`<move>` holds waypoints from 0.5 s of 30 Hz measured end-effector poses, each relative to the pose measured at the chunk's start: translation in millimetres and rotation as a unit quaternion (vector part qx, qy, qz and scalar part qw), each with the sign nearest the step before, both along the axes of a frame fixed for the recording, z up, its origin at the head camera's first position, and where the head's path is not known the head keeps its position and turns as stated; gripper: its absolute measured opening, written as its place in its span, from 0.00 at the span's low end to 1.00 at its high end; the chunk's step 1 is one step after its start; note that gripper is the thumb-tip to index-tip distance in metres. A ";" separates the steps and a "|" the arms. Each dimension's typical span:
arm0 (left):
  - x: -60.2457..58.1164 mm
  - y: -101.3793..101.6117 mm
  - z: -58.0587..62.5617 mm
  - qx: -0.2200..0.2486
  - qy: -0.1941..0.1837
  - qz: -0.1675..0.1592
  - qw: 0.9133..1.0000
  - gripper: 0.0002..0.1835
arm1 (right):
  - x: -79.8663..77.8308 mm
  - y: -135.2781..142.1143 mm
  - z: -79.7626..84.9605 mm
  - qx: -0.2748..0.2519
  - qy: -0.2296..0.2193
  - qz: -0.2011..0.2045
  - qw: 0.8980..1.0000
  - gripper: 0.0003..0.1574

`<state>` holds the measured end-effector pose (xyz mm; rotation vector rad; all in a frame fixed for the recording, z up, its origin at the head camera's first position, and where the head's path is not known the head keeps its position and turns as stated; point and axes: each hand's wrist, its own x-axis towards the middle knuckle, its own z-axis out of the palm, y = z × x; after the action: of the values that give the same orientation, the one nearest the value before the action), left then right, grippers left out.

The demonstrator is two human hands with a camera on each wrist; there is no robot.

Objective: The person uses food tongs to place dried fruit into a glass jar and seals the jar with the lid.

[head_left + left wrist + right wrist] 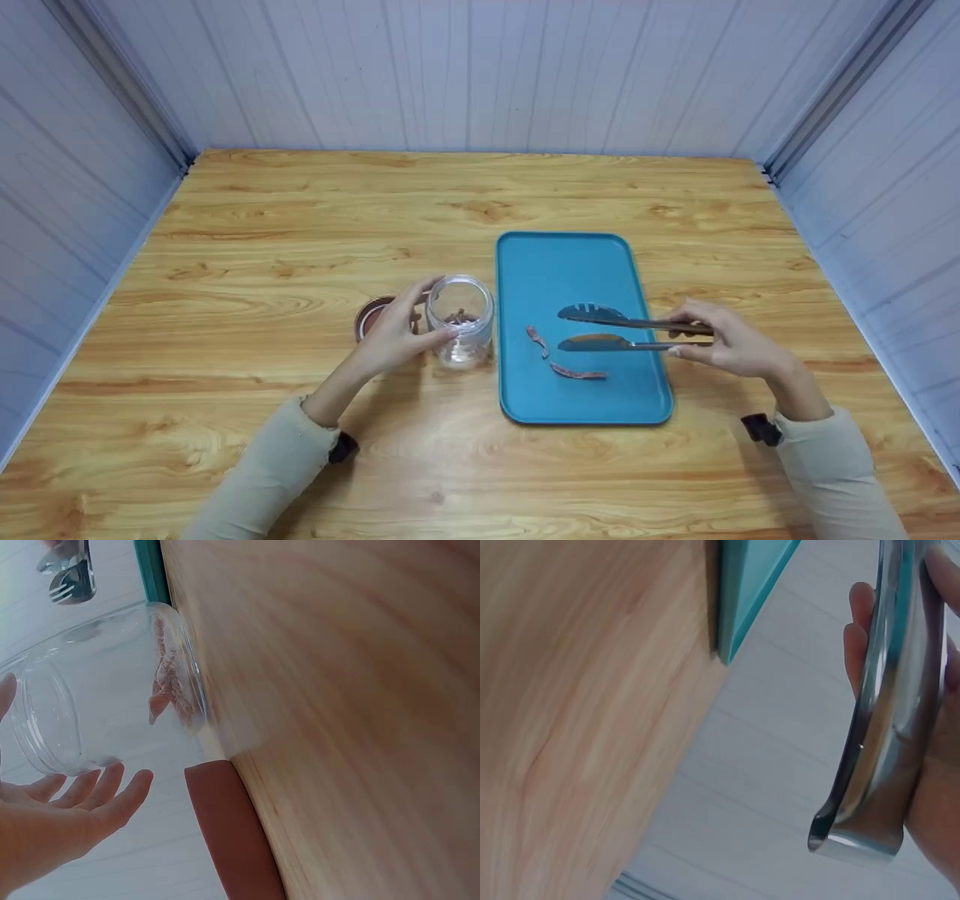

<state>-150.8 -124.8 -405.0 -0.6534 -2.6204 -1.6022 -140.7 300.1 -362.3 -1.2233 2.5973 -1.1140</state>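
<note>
Left hand (394, 335): thumb and fingers curved round the glass jar (460, 354), thumb on its near side. Right hand (731, 343): grips the metal tongs (598, 343), arms spread apart, above the blue tray (562, 270). Jar stands upright just beside the tray; reddish strips (171, 682) lie at its bottom. Two more strips (577, 373) lie on the tray. Reddish-brown lid (232, 832) rests on the wooden table (300, 225), partly behind the left hand.

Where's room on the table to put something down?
Behind the tray, the table is bare up to the back wall, and left of the lid too. It's crowded from lid to tray, where the left hand holds the jar, and near the strips, where the right hand holds tongs.
</note>
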 end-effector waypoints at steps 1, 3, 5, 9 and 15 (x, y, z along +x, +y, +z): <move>-0.1 0.1 -0.1 0.001 -0.001 0.000 1.000 0.39 | 0.3 4.6 -3.4 0.002 -0.004 -0.002 1.000 0.22; -0.1 0.1 -0.3 0.004 -0.002 -0.001 1.000 0.39 | 0.4 14.8 -11.8 0.007 -0.015 -0.008 1.000 0.21; 0.0 0.2 -0.3 0.004 -0.002 -0.001 1.000 0.39 | 0.8 25.1 -20.2 0.014 -0.026 -0.017 0.999 0.21; 0.1 0.0 -0.2 0.004 -0.001 -0.001 1.000 0.39 | 3.0 41.1 -32.8 0.021 -0.041 -0.024 0.999 0.20; 0.0 -0.2 -0.9 0.007 0.000 -0.004 1.000 0.39 | 9.1 51.9 -38.6 0.023 -0.079 -0.014 0.997 0.18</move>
<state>-150.8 -124.9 -405.8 -0.6651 -2.6068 -1.6209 -131.5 352.0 -400.9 -1.0480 2.5149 -1.0995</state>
